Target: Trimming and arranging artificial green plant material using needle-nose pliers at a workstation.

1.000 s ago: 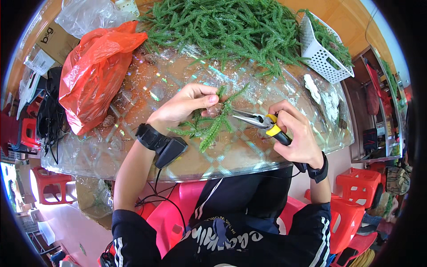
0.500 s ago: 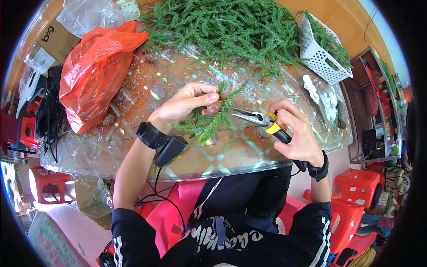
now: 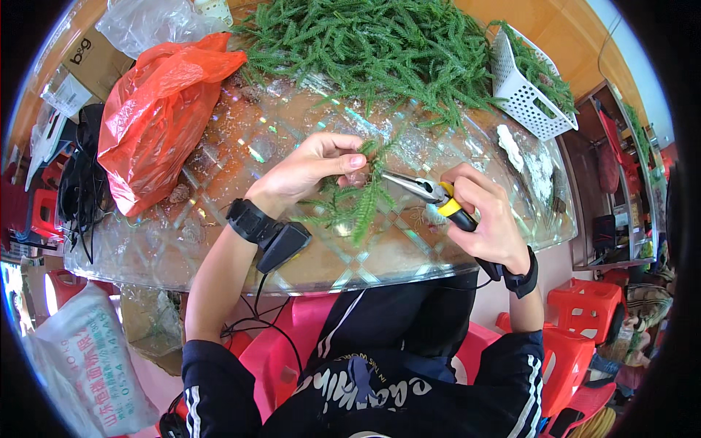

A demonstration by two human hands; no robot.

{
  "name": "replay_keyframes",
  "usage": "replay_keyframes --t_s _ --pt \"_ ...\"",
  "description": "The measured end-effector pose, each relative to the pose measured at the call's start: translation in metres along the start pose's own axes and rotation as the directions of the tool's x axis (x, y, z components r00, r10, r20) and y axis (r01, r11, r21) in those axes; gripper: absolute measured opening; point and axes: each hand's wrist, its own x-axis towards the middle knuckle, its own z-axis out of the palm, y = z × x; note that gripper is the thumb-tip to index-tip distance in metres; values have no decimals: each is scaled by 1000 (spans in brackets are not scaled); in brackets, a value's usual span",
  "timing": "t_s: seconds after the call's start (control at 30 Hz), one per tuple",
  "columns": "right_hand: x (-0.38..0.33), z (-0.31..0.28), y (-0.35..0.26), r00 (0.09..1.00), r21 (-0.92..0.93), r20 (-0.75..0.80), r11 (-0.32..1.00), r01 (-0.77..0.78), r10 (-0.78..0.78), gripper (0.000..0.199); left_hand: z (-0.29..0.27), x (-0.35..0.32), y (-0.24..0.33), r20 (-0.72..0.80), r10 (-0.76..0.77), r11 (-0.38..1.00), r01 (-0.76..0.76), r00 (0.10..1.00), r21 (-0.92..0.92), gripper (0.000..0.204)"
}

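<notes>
Over the middle of the table, my left hand (image 3: 318, 165) pinches a green artificial pine sprig (image 3: 365, 198) near its upper end, and its needled branches hang below my fingers. My right hand (image 3: 488, 212) is wrapped round the yellow and black handles of long-nose pliers (image 3: 418, 187). The metal jaws point left, their tips at the sprig's stem beside my left fingertips. The jaws look closed or nearly so. What lies between the tips is too small to make out.
A large heap of pine sprigs (image 3: 365, 51) covers the table's far side, next to a white perforated basket (image 3: 529, 98) holding more greenery. On the left stands a red plastic bag (image 3: 157, 120), with a pine cone (image 3: 179, 193) beside it. White powder (image 3: 539, 171) lies at the right.
The pliers' jaws have closed up and shifted slightly left to the sprig's stem. The sprig has turned in my left hand, its lower branches now hanging more steeply.
</notes>
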Motion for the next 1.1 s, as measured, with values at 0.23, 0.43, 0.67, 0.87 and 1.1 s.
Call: replay_keyframes --t_s 0.23,0.43,0.67,0.87,1.1 --pt "3 0 -3 975 -95 -99 973 -210 201 26 10 4 10 -200 526 699 -287 827 654 20" --pt "7 9 2 945 -29 -73 946 -322 320 27 25 -8 20 178 715 -66 -188 676 980 23" --pt "6 8 4 975 -56 -101 977 -205 199 28 13 0 18 -277 444 776 -211 852 595 18" --pt "4 6 1 995 8 -92 999 -47 48 28 9 -3 20 -188 210 927 -135 959 349 20" --pt "-1 4 -9 996 -4 -93 1000 -7 6 30 9 -6 17 -99 188 964 -164 977 209 23"
